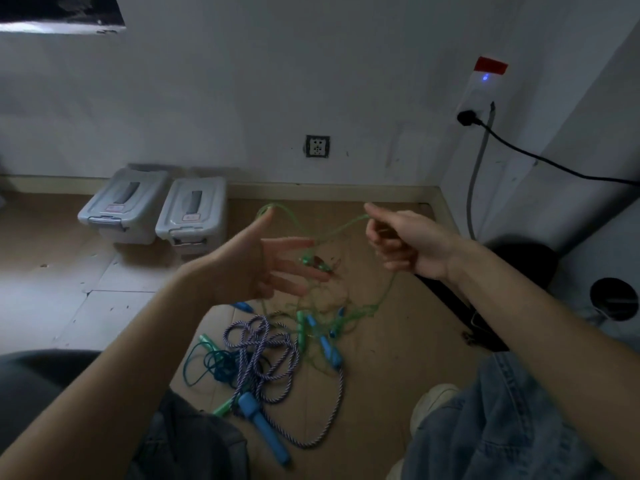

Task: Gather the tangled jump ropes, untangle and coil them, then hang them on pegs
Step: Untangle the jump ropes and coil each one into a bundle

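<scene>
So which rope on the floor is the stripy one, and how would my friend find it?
Start at the two grey storage boxes by the wall, then look down the brown floor towards the person's knees, to the heap of tangled ropes. The stripy rope lies in fat loops on the near side of the heap. It alone is thick and twisted purple-and-white, with a chunky blue handle; the others are thin and green or teal.

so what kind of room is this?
Probably a bare indoor corner used for storage: plain wall with a socket, two lidded bins, cardboard on the floor.
</scene>
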